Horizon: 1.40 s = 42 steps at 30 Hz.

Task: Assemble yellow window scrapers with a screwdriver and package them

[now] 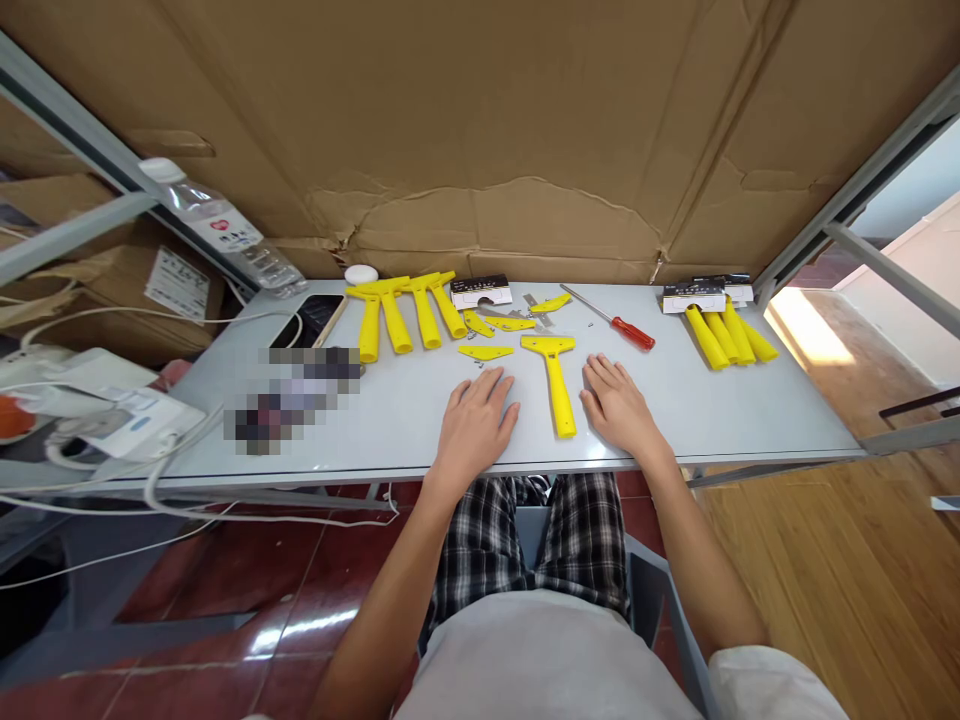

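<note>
My left hand [478,420] lies flat on the grey-white table [405,410], fingers stretched out, holding nothing. My right hand [616,402] rests the same way, palm down. Between them lies a yellow scraper handle [559,390], its wide head pointing away from me. Just beyond my left fingertips is a yellow cover piece [485,352], with tiny screws near it. Farther back are more yellow cover pieces [510,323], thin metal blades [541,318] and a black-and-white card [481,291]. A screwdriver [632,332] with a red handle lies beyond my right hand.
Several yellow scraper handles [386,314] lie at the back left, more packed handles [724,335] at the right. A phone [300,320], water bottle [225,230], and power strip [139,410] with loose cables occupy the left. Cardboard [487,120] stands behind the table.
</note>
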Available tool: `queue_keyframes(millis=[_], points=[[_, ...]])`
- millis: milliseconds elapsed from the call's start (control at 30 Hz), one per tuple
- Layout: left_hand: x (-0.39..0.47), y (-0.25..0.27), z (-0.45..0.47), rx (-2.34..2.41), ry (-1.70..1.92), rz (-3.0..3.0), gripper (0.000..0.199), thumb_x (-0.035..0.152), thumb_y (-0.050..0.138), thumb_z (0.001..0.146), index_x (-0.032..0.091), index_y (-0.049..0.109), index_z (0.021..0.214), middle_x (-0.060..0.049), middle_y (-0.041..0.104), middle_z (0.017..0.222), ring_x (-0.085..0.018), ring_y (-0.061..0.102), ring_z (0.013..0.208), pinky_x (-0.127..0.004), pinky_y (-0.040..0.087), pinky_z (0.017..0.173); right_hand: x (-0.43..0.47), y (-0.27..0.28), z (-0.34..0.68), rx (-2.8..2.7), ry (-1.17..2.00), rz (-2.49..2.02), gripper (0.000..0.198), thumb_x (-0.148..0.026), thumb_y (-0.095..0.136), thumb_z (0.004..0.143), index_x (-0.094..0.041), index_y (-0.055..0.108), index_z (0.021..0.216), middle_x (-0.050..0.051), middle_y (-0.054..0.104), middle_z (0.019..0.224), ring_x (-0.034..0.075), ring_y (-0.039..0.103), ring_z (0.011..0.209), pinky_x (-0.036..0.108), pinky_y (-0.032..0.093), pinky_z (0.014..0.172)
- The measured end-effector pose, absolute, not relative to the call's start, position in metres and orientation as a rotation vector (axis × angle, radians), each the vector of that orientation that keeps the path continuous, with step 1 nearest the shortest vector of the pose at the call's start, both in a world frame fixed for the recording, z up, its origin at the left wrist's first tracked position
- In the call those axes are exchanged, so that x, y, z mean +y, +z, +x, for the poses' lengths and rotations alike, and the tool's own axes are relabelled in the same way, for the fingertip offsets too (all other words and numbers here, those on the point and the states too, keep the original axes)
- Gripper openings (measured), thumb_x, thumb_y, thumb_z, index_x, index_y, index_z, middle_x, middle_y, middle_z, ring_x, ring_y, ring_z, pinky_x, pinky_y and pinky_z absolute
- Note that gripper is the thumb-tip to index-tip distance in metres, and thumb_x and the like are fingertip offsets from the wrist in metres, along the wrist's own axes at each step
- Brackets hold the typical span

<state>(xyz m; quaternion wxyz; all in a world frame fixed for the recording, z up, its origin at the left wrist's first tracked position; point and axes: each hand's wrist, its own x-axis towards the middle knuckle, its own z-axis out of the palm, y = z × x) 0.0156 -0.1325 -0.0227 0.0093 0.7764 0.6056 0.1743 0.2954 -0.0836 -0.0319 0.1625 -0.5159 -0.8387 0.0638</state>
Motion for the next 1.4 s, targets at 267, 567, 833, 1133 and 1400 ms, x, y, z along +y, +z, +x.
queue_keyframes(millis=[267, 567, 833, 1133, 1400], points=[[-0.132, -0.024, 0.017, 1.905, 0.388, 2.41, 0.061, 0.041, 0.033, 0.117, 0.015, 0.055, 0.168, -0.014, 0.042, 0.183, -0.032, 0.037, 0.172, -0.059, 0.03, 0.141, -0.084, -0.032, 0.296, -2.395, 0.185, -1.467, 0.06, -0.036, 0.037, 0.116, -0.009, 0.055, 0.166, 0.017, 0.047, 0.179, 0.036, 0.036, 0.172, 0.06, 0.029, 0.142], [-0.129, -0.026, 0.017, 1.882, 0.354, 2.419, 0.068, 0.05, 0.033, 0.118, 0.016, 0.045, 0.175, -0.017, 0.034, 0.185, -0.033, 0.03, 0.175, -0.063, 0.025, 0.142, -0.085, -0.031, 0.295, -2.396, 0.169, -1.463, 0.06, -0.035, 0.037, 0.115, -0.007, 0.055, 0.166, 0.018, 0.047, 0.179, 0.036, 0.037, 0.172, 0.06, 0.029, 0.142], [-0.129, -0.025, 0.017, 1.895, 0.405, 2.403, 0.064, 0.05, 0.04, 0.116, 0.02, 0.049, 0.172, -0.016, 0.038, 0.185, -0.034, 0.034, 0.173, -0.061, 0.027, 0.141, -0.085, -0.032, 0.295, -2.384, 0.181, -1.443, 0.06, -0.036, 0.038, 0.115, -0.008, 0.057, 0.164, 0.019, 0.049, 0.178, 0.036, 0.037, 0.172, 0.062, 0.03, 0.141], [-0.114, -0.002, 0.046, 2.038, 0.758, 2.216, 0.046, 0.045, 0.049, 0.113, 0.018, 0.079, 0.136, -0.016, 0.078, 0.139, -0.035, 0.071, 0.132, -0.052, 0.055, 0.117, -0.087, -0.029, 0.293, -2.384, 0.174, -1.45, 0.057, -0.035, 0.04, 0.115, -0.008, 0.06, 0.161, 0.019, 0.049, 0.177, 0.036, 0.038, 0.171, 0.059, 0.03, 0.142], [-0.088, 0.029, 0.093, 2.015, 0.462, 2.218, 0.052, 0.06, 0.05, 0.113, 0.027, 0.078, 0.142, -0.013, 0.083, 0.119, -0.034, 0.079, 0.104, -0.043, 0.06, 0.086, -0.088, -0.026, 0.292, -2.382, 0.188, -1.434, 0.055, -0.034, 0.044, 0.114, -0.01, 0.061, 0.16, 0.019, 0.051, 0.176, 0.038, 0.04, 0.17, 0.06, 0.032, 0.141]])
